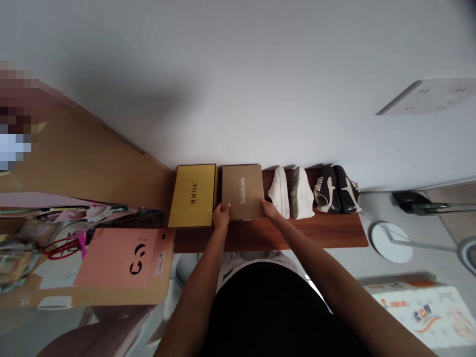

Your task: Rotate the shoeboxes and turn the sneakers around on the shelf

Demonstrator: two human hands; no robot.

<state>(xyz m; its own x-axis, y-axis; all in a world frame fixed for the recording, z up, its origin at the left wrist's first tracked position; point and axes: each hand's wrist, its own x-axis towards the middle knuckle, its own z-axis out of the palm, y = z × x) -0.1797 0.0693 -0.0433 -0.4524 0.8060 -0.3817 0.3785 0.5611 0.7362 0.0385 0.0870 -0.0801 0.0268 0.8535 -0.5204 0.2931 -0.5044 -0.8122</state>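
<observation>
1. Shoebox (243,188), brown and printed balabala, on the wooden desk (316,235), near its back edge, between gold MMOK box (192,196) and white sneakers (279,192).
2. Left hand (221,217) and right hand (270,210) at its near corners, fingers (227,208) closed on both sides.
3. Probably light, stiff cardboard; best held by both sides, kept level.

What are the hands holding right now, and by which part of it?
The brown balabala box: the left hand holds its near left corner, the right hand its near right corner.

Brown box (242,191), white lettering; gold box (192,196), black lettering
</observation>
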